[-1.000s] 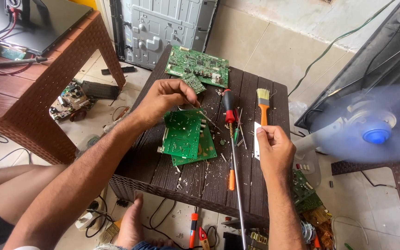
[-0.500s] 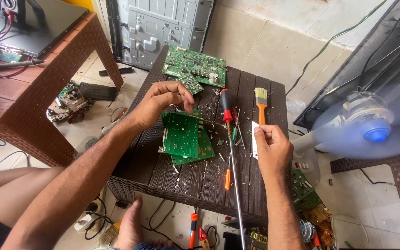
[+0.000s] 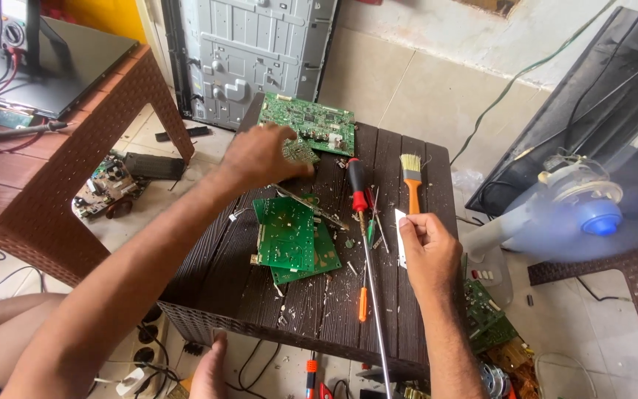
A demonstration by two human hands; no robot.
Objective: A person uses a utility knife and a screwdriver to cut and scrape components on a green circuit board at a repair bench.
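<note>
We count three green circuit boards on the dark slatted table (image 3: pixel 407 325): one large board (image 3: pixel 308 122) at the far edge, and two overlapping boards (image 3: pixel 289 236) near the middle, the upper one lying partly over the lower. Our left hand (image 3: pixel 263 155) reaches across the far part of the table with its fingertips on a small green board piece (image 3: pixel 300 151) just in front of the large board; we cannot tell whether the fingers pinch it or only touch it. Our right hand (image 3: pixel 426 251) sits near the right edge, closed around a small white flat piece (image 3: pixel 400 236) that sticks up from the fingers. Between the two hands lie one red-handled screwdriver (image 3: pixel 356 188), one long thin rod with an orange grip (image 3: pixel 367 295), and one paintbrush with an orange handle (image 3: pixel 411 181) near the far right corner. Small screws and debris are scattered around the overlapping boards. Off the table's right edge stands one running fan (image 3: pixel 592 214), blurred; off its left side stands a brown wicker table (image 3: pixel 75 148), and a grey metal panel (image 3: pixel 260 52) leans beyond the far edge.
</note>
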